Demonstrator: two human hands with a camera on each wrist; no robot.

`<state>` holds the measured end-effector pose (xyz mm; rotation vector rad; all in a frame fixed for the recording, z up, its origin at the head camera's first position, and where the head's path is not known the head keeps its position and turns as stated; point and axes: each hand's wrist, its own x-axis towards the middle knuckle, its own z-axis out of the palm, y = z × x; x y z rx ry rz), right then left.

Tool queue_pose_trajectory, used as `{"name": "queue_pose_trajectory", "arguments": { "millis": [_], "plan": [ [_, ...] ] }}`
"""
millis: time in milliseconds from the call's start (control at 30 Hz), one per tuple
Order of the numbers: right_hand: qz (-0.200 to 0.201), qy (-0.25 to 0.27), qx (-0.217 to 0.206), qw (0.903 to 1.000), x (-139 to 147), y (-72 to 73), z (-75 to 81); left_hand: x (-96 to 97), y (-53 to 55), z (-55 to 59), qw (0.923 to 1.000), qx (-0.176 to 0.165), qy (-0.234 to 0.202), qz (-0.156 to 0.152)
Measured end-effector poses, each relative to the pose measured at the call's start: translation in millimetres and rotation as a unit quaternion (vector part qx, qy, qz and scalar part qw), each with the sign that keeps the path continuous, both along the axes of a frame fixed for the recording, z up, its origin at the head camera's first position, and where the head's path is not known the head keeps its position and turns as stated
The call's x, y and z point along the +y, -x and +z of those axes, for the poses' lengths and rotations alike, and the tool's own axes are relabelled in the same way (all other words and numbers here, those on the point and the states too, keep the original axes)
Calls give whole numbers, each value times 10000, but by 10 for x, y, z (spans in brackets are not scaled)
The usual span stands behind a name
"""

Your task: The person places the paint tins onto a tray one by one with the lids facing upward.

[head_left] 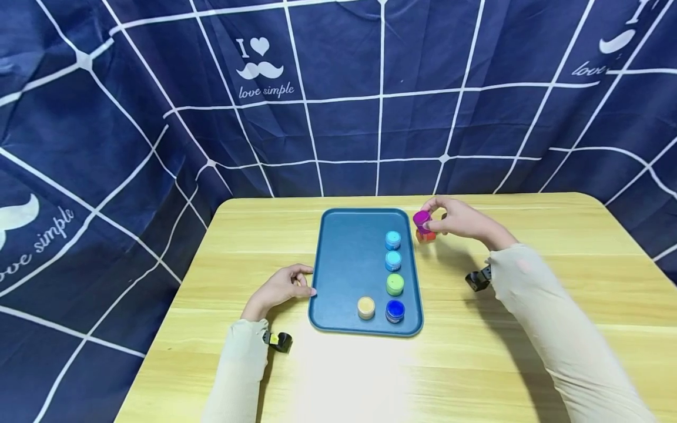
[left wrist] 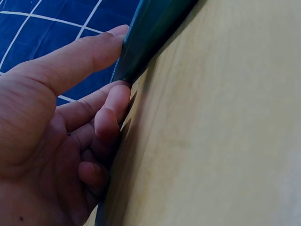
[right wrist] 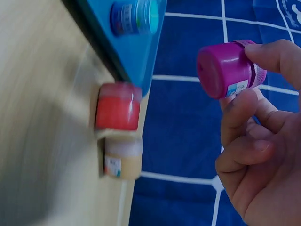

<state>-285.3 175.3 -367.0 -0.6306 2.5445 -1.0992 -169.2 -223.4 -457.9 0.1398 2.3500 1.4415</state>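
Note:
My right hand [head_left: 460,222] grips a magenta paint jar [right wrist: 221,70] between thumb and fingers. The jar is raised above the table, just right of the blue tray's upper right corner. A red jar [right wrist: 117,113] stands below it on the table, partly hidden in the head view. Close to the red one is a beige jar [right wrist: 123,162], seen in the right wrist view. My left hand [head_left: 282,286] pinches the left rim of the tray [head_left: 344,252], thumb on the edge and the other fingers curled beside it.
Along the tray's right side stand two light blue jars [head_left: 393,261], a green jar [head_left: 394,285] and a dark blue jar [head_left: 395,311]. Left of the dark blue one is another beige jar [head_left: 366,307]. A navy curtain [head_left: 344,129] hangs behind the wooden table [head_left: 476,364].

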Motion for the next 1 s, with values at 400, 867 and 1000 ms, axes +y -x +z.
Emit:
{"name": "queue_pose_trajectory", "arguments": {
  "millis": [400, 867, 1000],
  "plan": [
    [105, 200, -438, 9988, -308, 38, -60, -7, 50, -13, 10000, 60, 14, -28],
    [333, -34, -437, 9985, -651, 84, -229, 5, 27, 2, 9999, 133, -45, -18],
    [398, -146, -479, 9980, -710, 90, -271, 13, 6, 4, 10000, 71, 19, -2]
  ]
}}
